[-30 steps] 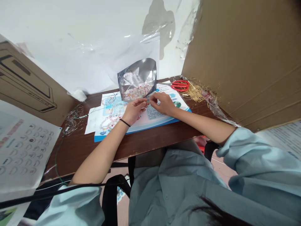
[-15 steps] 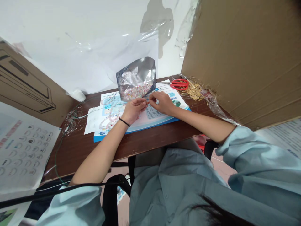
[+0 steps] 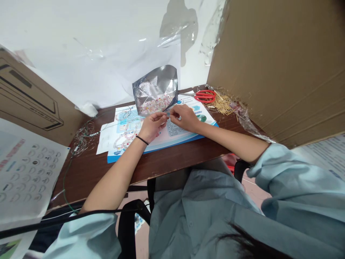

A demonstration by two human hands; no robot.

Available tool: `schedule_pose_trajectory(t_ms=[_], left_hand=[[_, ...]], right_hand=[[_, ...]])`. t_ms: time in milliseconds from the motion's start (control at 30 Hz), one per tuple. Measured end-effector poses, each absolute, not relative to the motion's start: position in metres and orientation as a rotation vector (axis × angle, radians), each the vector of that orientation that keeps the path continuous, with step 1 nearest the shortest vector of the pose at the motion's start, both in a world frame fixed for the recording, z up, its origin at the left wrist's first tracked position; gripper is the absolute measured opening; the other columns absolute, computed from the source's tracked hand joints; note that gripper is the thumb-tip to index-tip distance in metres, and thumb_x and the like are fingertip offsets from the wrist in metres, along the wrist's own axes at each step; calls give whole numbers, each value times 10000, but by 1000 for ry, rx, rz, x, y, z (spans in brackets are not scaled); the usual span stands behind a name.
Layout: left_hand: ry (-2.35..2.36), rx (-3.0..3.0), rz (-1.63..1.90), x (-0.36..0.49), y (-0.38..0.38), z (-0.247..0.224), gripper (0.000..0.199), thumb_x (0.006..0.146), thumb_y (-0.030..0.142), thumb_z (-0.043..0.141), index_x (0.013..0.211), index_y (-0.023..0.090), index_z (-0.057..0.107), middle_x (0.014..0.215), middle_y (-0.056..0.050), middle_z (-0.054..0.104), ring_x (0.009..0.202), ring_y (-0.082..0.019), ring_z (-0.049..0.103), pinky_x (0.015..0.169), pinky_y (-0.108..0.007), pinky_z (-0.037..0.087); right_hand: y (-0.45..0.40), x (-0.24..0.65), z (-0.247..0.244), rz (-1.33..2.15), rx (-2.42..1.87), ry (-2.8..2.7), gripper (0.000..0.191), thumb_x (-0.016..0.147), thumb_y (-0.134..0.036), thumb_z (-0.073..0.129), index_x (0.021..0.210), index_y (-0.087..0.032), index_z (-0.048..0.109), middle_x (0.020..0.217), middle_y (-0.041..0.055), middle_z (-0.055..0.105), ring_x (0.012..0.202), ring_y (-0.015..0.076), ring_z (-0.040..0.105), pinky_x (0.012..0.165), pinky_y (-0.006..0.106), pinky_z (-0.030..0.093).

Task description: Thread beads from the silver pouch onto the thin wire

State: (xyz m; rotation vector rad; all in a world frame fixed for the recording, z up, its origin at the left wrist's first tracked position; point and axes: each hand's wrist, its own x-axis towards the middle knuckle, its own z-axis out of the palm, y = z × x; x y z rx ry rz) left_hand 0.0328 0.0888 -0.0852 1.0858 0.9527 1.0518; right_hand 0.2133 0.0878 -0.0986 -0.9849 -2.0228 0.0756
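Note:
My left hand (image 3: 153,126), with a black band on its wrist, and my right hand (image 3: 184,118) meet over a printed blue-edged board (image 3: 178,135). Their fingertips pinch a tiny bluish bead (image 3: 168,113), possibly on a thin wire, though it is too small to be sure. Just behind my hands, a silver foil pouch (image 3: 155,86) stands open, with many multicoloured beads (image 3: 155,104) inside. A printed paper sheet (image 3: 107,136) lies under the left side of the board.
Red-handled scissors (image 3: 205,96) and a heap of gold pins (image 3: 222,104) lie at the back right of the brown wooden table (image 3: 167,158). A tangle of wire with white beads (image 3: 82,138) lies at left. Cardboard panels (image 3: 269,64) flank the table.
My hands stay together on the small bead, with only slight finger movement. The whole view has drifted a little to the left and upward.

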Motion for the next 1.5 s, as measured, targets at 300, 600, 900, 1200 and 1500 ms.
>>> schedule_pose_trajectory(t_ms=[300,600,900,1200,1500], left_hand=[[918,1094,1024,33,86,-82,289,625,248,883,821,178,683,796,2,689,772,-91,619,723,-232,498],[916,1096,998,33,85,-81,234,699,227,836,876,182,690,843,-18,721,780,-91,641,787,-254,518],[927,1085,995,34,85,-81,219,707,263,847,830,168,693,810,-15,701,734,-74,609,774,-246,513],[918,1095,996,33,86,-82,182,727,254,826,823,172,694,818,-15,689,751,-75,603,757,-235,503],[915,1129,987,34,85,-82,241,667,291,867,808,177,709,792,-2,668,732,-79,585,761,-252,508]], right_hand=[[86,213,-96,52,-977,-2022,80,895,-213,513,815,-216,514,756,2,579,727,160,496,796,326,349],[86,213,-96,71,-994,-2035,64,888,-225,520,826,-214,533,769,12,597,740,174,506,814,335,336],[87,214,-98,62,-971,-2041,65,882,-221,515,820,-210,530,774,12,596,743,172,507,818,342,325],[86,214,-98,37,-977,-2025,69,874,-201,513,808,-220,511,759,7,591,738,172,502,813,343,326],[86,214,-97,48,-999,-2047,62,891,-218,515,830,-218,527,781,13,601,752,178,510,829,349,329]])
